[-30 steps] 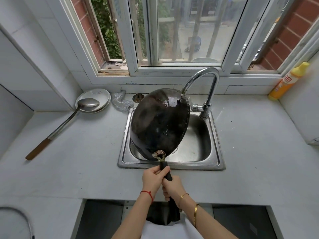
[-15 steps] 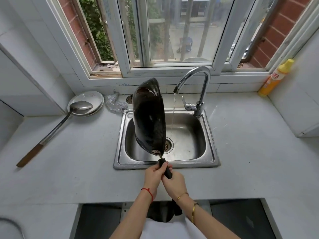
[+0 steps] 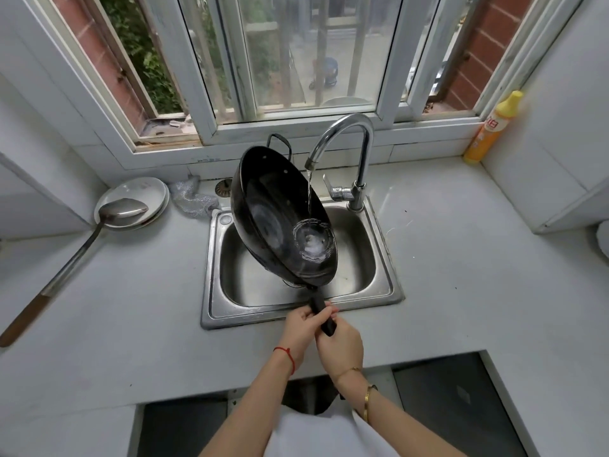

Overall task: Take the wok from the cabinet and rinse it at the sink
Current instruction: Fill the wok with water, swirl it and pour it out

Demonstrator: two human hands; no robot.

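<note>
Both hands are wrapped round the black handle [image 3: 321, 313] of the wok [image 3: 280, 222] – the left hand [image 3: 301, 331] nearer the pan, the right hand [image 3: 342, 347] just behind it, fingers curled tight on the grip. The wok is tilted over the steel sink [image 3: 296, 311], its dark inside facing right, and water from the curved tap [image 3: 356, 143] runs into it and splashes white near the lower rim. On the grey bench [image 3: 131, 324] to the left a long ladle [image 3: 99, 225] rests across stacked plates [image 3: 135, 192] – a yellow bottle [image 3: 491, 130] stands far right by the window
</note>
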